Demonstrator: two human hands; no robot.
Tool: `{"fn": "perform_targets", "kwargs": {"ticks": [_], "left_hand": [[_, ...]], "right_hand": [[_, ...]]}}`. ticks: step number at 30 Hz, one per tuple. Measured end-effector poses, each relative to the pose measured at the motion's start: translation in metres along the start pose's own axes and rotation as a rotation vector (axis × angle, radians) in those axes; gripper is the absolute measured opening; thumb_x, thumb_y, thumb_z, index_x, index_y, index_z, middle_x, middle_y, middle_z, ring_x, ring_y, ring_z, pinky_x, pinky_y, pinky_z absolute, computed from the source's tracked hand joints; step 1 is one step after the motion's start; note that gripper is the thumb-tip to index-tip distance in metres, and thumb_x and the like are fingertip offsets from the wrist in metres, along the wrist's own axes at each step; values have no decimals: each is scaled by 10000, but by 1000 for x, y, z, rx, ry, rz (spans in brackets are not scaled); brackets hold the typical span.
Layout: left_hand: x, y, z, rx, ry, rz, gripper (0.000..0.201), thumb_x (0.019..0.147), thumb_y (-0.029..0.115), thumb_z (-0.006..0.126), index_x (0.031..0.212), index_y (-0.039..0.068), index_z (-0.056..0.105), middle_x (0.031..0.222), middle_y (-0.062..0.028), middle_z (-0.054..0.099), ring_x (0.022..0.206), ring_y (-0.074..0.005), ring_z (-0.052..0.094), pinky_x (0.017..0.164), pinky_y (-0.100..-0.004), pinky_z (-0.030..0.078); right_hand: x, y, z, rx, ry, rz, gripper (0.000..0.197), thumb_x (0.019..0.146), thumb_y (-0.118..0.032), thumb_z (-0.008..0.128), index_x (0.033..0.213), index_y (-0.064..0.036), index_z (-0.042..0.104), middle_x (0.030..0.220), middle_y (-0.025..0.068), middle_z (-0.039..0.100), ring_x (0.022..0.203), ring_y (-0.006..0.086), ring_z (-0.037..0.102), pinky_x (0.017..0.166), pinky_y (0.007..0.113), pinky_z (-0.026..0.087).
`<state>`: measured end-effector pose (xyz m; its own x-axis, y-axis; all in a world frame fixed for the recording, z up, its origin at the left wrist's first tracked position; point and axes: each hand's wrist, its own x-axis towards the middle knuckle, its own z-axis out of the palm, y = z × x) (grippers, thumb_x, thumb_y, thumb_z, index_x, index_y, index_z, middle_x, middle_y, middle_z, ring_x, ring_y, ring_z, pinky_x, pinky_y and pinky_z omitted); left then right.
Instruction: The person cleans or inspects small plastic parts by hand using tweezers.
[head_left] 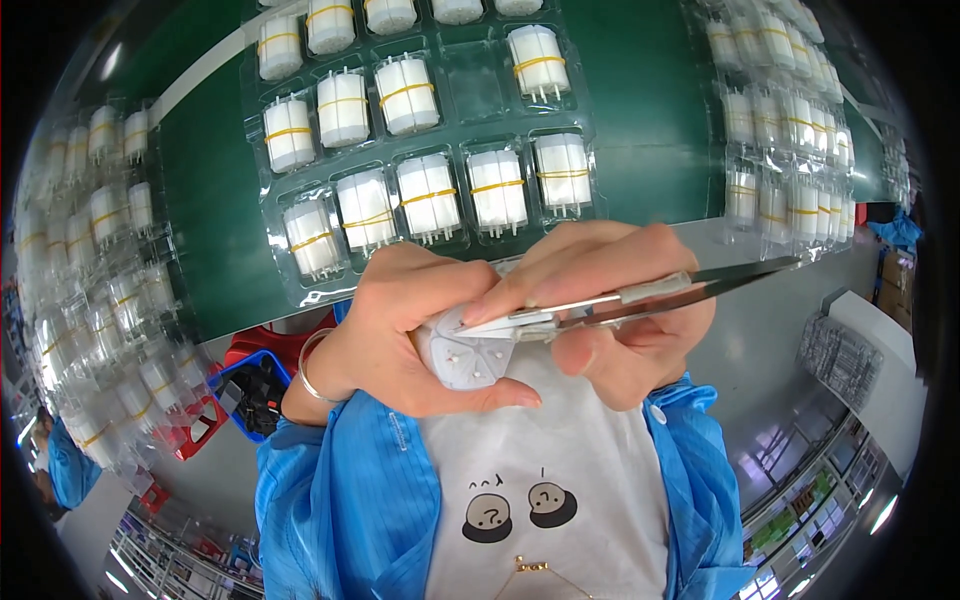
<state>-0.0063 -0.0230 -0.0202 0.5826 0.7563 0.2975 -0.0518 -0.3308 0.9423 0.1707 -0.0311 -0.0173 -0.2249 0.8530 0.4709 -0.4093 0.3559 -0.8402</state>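
Wrapped around a white cylindrical part (470,366) is my left hand (388,305), closed, with the part's end face turned upward. That face is split into wedge-shaped sections with small pale pins standing out. In my right hand (640,300), pinched between thumb and fingers, is a pair of metal tweezers (715,284) with pale wrapping on its arms. The narrow tips touch or hover just over the end face; which, I cannot tell. Beyond my hands, a clear plastic tray (476,88) carries rows of similar white cylinders (427,196) with yellow bands; one pocket holds no cylinder.
The tray lies on a green tabletop (640,120). Stacked clear trays of white cylinders stand at left (105,310) and right (785,130). Below the table's left edge sits a blue bin (250,395) of dark pieces, beside red plastic containers (200,428).
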Motion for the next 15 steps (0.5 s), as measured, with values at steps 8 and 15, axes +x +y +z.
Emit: {"fn": "perform_targets", "kwargs": {"ticks": [8, 15], "left_hand": [[1, 0, -3, -11, -35, 29, 421, 548, 265, 865, 717, 47, 547, 559, -42, 475, 419, -182, 434, 392, -268, 299], [-1, 1, -3, -33, -74, 28, 408, 562, 257, 859, 714, 47, 543, 562, -37, 460, 414, -170, 431, 391, -264, 294]], "right_hand": [[-4, -2, 4, -19, 61, 30, 261, 723, -12, 734, 933, 62, 599, 755, 135, 653, 602, 134, 619, 473, 211, 456], [0, -12, -1, -122, -24, 96, 235, 717, -22, 736, 901, 56, 613, 753, 127, 655, 561, 102, 600, 433, 201, 429]]}}
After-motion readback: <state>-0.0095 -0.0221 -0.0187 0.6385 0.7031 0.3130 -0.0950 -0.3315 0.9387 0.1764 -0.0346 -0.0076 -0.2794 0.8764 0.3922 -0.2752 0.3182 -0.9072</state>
